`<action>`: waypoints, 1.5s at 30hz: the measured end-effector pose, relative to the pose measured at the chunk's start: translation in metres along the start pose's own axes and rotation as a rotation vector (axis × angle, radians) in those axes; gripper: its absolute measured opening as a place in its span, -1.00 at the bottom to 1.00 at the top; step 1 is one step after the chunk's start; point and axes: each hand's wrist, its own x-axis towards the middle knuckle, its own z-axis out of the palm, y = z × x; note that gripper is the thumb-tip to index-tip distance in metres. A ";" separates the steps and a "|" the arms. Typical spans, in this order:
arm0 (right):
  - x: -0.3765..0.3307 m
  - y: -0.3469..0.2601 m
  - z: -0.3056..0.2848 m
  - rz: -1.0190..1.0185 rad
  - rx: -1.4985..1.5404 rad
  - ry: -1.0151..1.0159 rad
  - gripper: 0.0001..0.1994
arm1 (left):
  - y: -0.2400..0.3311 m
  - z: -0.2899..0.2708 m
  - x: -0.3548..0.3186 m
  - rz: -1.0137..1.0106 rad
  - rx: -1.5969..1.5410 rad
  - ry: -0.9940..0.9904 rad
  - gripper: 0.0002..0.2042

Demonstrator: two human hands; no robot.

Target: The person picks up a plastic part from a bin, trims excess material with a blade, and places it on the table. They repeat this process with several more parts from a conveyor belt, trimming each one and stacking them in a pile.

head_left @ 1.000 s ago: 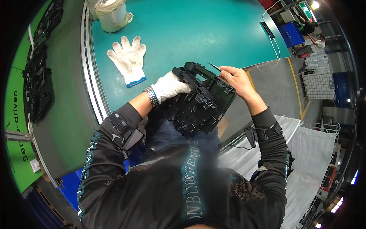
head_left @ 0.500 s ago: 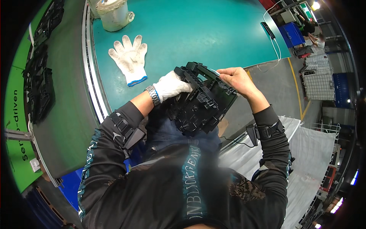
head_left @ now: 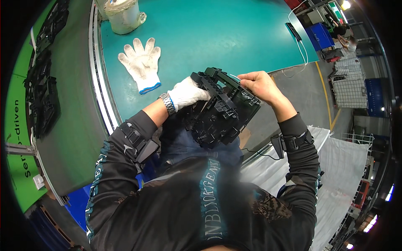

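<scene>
A black moulded plastic part [head_left: 222,109], with many clips and openings, is held up in front of me, tilted, at the table's near edge. My left hand [head_left: 187,94], in a white knitted glove, is closed on the part's left side; its fingertips are hidden behind the plastic. My bare right hand [head_left: 258,85] is at the part's upper right edge. Thumb and forefinger pinch a thin, pale, blade-like tool [head_left: 235,77], whose tip lies against or just over that edge; which of these I cannot tell.
A spare white glove [head_left: 141,65] lies palm-side on the green table [head_left: 209,37]. Behind it stands a roll of tape or film [head_left: 122,16]. On the left, more black parts [head_left: 42,94] lie along the conveyor [head_left: 77,83]. A black power strip with white cable [head_left: 294,32] sits at the far right.
Hardly anything differs. My right hand has shifted slightly up and left along the part's edge with the thin tool; my left hand keeps its hold.
</scene>
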 end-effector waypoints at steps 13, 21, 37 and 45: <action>0.048 0.026 0.003 -0.031 -0.371 0.140 -0.72 | -0.011 0.002 0.007 0.083 -0.074 -0.007 -0.59; 0.101 0.048 0.025 -0.330 -0.639 0.348 -0.76 | 0.002 -0.002 -0.004 0.079 -0.058 0.013 -0.62; -0.027 -0.010 0.083 -0.752 0.217 0.440 -0.37 | -0.006 -0.027 0.009 -0.048 -0.441 0.494 -0.71; 0.117 -0.037 0.068 -0.443 0.590 0.172 -0.46 | 0.024 -0.109 0.009 0.295 -0.901 0.274 -0.67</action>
